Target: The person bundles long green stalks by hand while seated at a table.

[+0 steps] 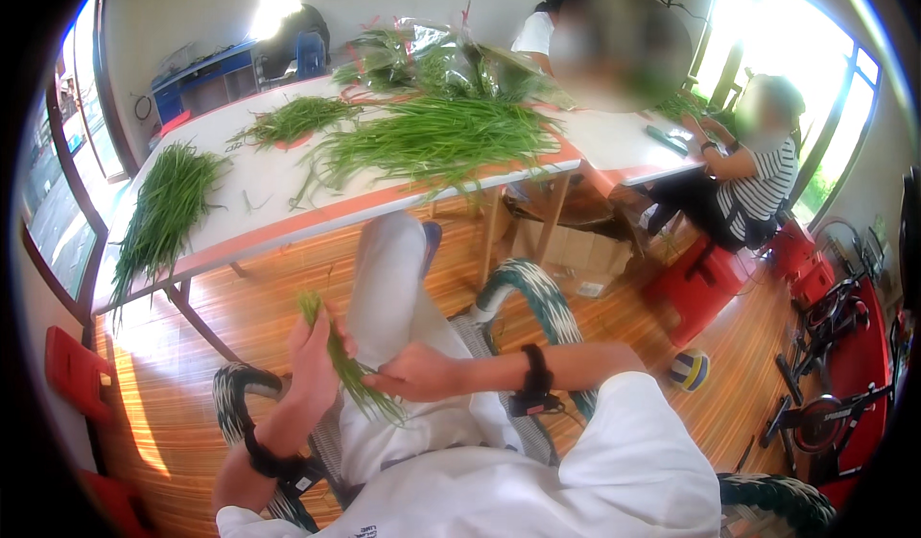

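Observation:
A small bunch of long, thin green chives (pixel 347 370) lies slantwise over my lap. My left hand (pixel 312 354) is wrapped round its upper part, with a short tuft sticking out above the fingers. My right hand (pixel 418 373) is closed at the loose lower stalks, fingertips pressed together on them. A white table (pixel 259 181) with an orange edge stands in front of me. On it lie a large heap of chives (pixel 432 143), a smaller pile (pixel 299 119) behind it, and another pile (pixel 171 210) hanging over the left end.
I sit in a woven green-and-white armchair (pixel 539 298). Clear bags of greens (pixel 427 44) stand at the table's back. A cardboard box (pixel 568 252) is under it. Right are a red stool (pixel 693 286), a ball (pixel 690 370), exercise bikes (pixel 820 423) and a person in stripes (pixel 767 173) handling greens.

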Available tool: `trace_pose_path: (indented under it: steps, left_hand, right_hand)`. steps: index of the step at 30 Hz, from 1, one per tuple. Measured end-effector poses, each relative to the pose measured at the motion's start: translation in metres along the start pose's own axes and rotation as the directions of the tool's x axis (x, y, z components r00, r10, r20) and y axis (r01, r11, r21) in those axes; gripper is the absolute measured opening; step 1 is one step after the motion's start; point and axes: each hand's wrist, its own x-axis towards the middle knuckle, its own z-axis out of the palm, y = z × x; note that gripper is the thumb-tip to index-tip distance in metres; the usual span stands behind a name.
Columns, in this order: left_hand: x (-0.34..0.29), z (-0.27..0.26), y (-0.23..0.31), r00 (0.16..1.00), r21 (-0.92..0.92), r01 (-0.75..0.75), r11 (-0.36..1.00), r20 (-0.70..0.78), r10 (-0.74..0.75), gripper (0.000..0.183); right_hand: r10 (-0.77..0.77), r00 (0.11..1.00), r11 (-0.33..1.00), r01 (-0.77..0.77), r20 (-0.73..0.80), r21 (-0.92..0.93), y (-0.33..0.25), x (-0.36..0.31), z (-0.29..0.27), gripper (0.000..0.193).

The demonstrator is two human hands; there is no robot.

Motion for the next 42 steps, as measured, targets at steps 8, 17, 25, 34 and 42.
trace_pose_path:
  steps: [8,17,25,34,42]
  left_hand:
    - [0.007,-0.003,0.016,0.996,-0.024,0.009,1.0,-0.09,-0.012,0.014]
    - [0.007,0.002,0.008,0.993,-0.028,0.119,0.993,0.019,-0.118,0.017]
    - [0.004,0.004,0.014,0.972,0.009,0.189,0.982,0.138,-0.188,0.018]
    - [0.003,0.006,0.013,0.967,0.022,0.192,0.981,0.164,-0.193,0.018]
    - [0.003,0.005,0.017,0.98,0.017,0.153,0.988,0.124,-0.154,0.018]
  right_hand:
    - [-0.173,0.704,0.899,-0.173,-0.688,-0.403,0.041,0.029,-0.1,0.018]
    - [-0.173,0.673,0.819,-0.306,-0.719,-0.485,0.061,0.032,-0.152,0.015]
    - [-0.04,0.901,0.669,-0.296,-0.431,-0.681,0.1,0.087,-0.199,0.025]
    - [0.045,0.92,0.694,-0.309,-0.39,-0.65,0.104,0.102,-0.213,0.016]
    - [-0.044,0.813,0.764,-0.348,-0.581,-0.544,0.082,0.107,-0.214,0.015]
